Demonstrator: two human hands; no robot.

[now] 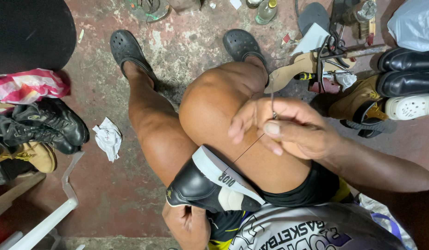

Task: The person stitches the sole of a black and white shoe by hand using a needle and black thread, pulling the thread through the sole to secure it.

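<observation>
The black shoe with its white sole (pixel 210 185) lies wedged between my thighs, sole edge up, its long axis running from lower right toward upper left. A thin thread (pixel 247 148) rises taut from the sole up and to the right, into my right hand (pixel 279 129), whose fingers are pinched together on a needle-like tool (pixel 273 109) above my knee. My left hand (pixel 186 222) is nearer the shoe, clasped on its underside from below. Around me on the floor: black boots (pixel 47 122), a crumpled cloth (pixel 108 138), and more shoes (pixel 406 71).
</observation>
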